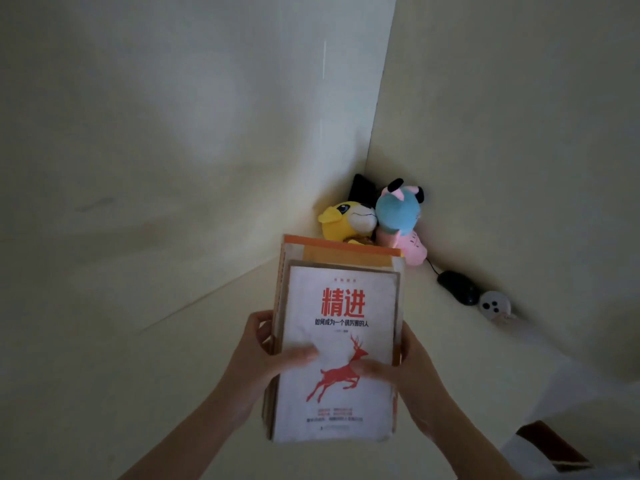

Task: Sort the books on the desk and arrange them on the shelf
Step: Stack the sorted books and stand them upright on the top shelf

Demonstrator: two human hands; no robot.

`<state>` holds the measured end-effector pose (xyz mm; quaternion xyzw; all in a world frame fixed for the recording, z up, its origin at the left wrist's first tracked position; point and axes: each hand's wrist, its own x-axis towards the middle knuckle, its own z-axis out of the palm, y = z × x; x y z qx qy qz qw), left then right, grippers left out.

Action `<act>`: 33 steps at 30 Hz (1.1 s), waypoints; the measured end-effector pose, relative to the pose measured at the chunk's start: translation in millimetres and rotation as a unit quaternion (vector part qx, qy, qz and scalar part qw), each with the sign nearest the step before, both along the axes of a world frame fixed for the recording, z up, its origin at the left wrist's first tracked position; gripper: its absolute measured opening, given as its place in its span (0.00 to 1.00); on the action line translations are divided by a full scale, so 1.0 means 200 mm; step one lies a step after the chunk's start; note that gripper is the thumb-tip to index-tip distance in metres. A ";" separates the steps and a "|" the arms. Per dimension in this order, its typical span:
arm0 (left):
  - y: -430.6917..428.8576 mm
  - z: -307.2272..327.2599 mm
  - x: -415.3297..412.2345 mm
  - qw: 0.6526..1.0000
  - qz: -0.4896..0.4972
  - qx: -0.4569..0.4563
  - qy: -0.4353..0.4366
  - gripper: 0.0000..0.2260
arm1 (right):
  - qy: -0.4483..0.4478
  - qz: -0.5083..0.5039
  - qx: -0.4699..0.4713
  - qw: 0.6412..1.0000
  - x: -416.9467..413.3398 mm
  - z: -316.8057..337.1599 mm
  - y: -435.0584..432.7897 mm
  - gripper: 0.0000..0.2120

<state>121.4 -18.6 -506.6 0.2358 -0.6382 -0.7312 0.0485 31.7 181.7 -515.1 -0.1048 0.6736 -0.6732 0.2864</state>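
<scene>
Head view: both hands gripped a stack of books from either side, in front of the person over the pale cream desk. The top item was a white paperback with a red deer and red title, cover facing the camera; orange-edged books sat beneath it, sticking out past its far edge. The left hand was curled round the stack's left edge, thumb flat across the white cover. The right hand was wrapped round the right edge, thumb also on the cover, near the deer. Couldn't tell whether the stack rested on the desk or was lifted clear. Beyond the stack, in the wall corner: a yellow plush toy with black ears touching a blue-and-pink plush toy. Right of those, along the wall, sat a black computer mouse, with a small white round object with dark dots just beside it.
</scene>
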 end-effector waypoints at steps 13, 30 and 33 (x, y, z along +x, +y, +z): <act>-0.15 0.76 0.34 0.987 0.043 -0.075 0.137 0.41 | 0.182 -0.039 -0.089 0.979 0.29 0.71 -0.18 0.54; -0.25 1.44 1.01 0.951 0.102 -0.161 0.243 0.42 | 0.325 0.000 -0.168 0.931 0.85 1.40 -0.33 0.48; -0.23 1.57 1.13 0.942 0.107 -0.190 0.254 0.42 | 0.339 0.007 -0.197 0.920 0.93 1.50 -0.34 0.48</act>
